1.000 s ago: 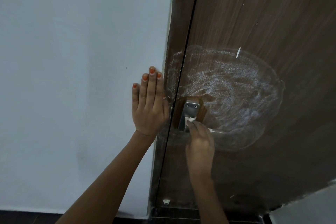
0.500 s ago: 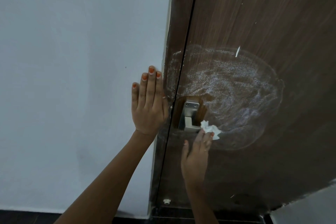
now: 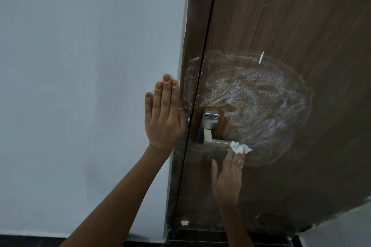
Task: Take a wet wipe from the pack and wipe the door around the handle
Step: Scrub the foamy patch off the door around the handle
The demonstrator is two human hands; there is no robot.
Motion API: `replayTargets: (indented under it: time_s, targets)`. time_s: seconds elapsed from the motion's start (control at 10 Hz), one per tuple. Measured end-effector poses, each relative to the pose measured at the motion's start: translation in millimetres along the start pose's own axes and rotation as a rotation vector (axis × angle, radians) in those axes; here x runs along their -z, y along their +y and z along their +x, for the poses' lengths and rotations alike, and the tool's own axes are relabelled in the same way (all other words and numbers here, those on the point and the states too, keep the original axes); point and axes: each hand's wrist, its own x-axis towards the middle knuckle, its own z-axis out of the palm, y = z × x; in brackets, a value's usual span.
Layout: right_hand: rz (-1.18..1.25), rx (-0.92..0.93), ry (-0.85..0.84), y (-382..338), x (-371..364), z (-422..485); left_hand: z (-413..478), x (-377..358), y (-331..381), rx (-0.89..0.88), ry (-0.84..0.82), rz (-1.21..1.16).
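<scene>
A dark brown wooden door point(image 3: 291, 26) carries a silver lever handle point(image 3: 208, 128) near its left edge. A wide whitish smear point(image 3: 257, 102) spreads over the wood above and to the right of the handle. My right hand point(image 3: 227, 178) presses a crumpled white wet wipe point(image 3: 240, 147) against the door with its fingertips, just at the free end of the lever. My left hand point(image 3: 163, 114) lies flat on the white wall beside the door frame, fingers together and pointing up. The wipe pack is not in view.
The white wall point(image 3: 80, 86) fills the left half. The brown door frame point(image 3: 190, 46) and a dark gap separate it from the door. A small white stopper point(image 3: 184, 223) sits low on the frame. Dark floor runs along the bottom.
My right hand has slid with the wipe from the handle's plate down and to the right, to the lever's end. My left hand has stayed on the wall.
</scene>
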Motion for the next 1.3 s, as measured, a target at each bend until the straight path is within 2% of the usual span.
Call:
replayTargets:
  time_s: [0.1, 0.2, 0.4, 0.5, 0.8, 0.9, 1.0, 1.1, 1.2, 1.3]
  targets:
    - [-0.005, 0.042, 0.003, 3, 3, 2, 0, -1, 0, 0.002, 0.004, 0.0]
    - [-0.02, 0.238, -0.001, -3, 1, 2, 0, -1, -1, 0.002, 0.004, 0.0]
    - [-0.008, 0.521, 0.202, -3, -4, 11, 0, -1, -1, -0.005, 0.001, 0.005]
    - [0.021, 0.654, 0.25, -4, 7, 22, 0, -1, -1, -0.007, -0.001, 0.01]
    - [0.059, 0.569, 0.205, -41, 34, 49, 1, 0, -1, -0.006, -0.004, 0.021]
    - [0.075, 0.604, 0.222, -36, 39, 41, 1, 1, 0, -0.008, -0.009, 0.021]
    - [0.174, 0.48, 0.223, -31, 48, 41, 2, 1, 0, -0.011, -0.011, 0.024]
    - [0.267, 0.367, 0.303, -41, 54, 50, 1, 2, 0, -0.009, -0.01, 0.027]
    - [0.274, 0.387, 0.341, -58, 55, 67, 2, 2, 0, -0.013, -0.012, 0.023]
    - [0.239, 0.385, 0.281, -66, 49, 72, 2, 2, 0, -0.014, -0.007, 0.026]
